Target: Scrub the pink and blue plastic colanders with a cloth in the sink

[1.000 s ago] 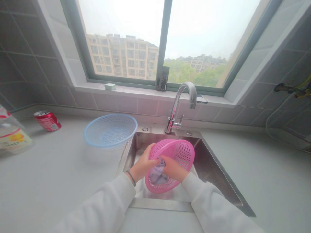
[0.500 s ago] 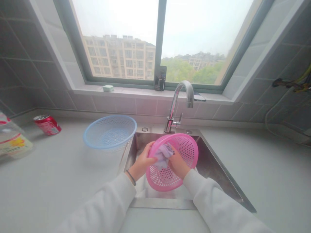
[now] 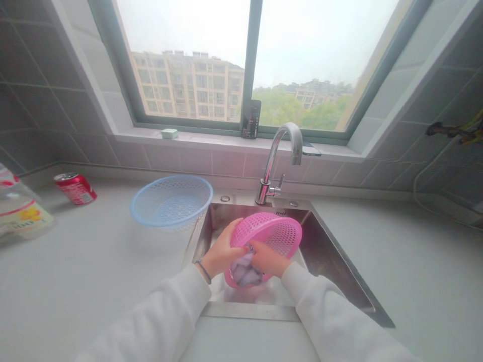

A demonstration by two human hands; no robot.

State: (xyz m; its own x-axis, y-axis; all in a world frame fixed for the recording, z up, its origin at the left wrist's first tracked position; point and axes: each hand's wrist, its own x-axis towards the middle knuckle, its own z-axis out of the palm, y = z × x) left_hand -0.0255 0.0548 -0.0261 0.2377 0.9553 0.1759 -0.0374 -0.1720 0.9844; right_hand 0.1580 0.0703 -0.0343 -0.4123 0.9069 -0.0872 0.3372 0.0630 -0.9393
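Over the steel sink (image 3: 335, 266) a pink perforated plastic basket (image 3: 289, 234) is held tilted, its opening facing me and downward. My left hand (image 3: 223, 250) grips the basket's left rim, thumb on the inner side. Inside the basket, my right hand (image 3: 267, 258) is closed on a pale purple cloth (image 3: 246, 271), which hangs bunched against the lower wall. The right fingertips are partly hidden by the cloth and the left thumb. Behind the basket stands a chrome faucet (image 3: 266, 173); no water is seen flowing from it.
A light blue basket (image 3: 171, 201) stands on the counter left of the sink. Farther left are a red can (image 3: 76, 188) and a clear bottle with a yellow label (image 3: 24, 213). The windowsill bears a pale green box (image 3: 169, 133), a black package (image 3: 251, 119) and a phone (image 3: 311, 149).
The pink basket has tipped so its opening faces lower. My right hand has moved slightly left, and the cloth has shifted down along the basket's inner wall.
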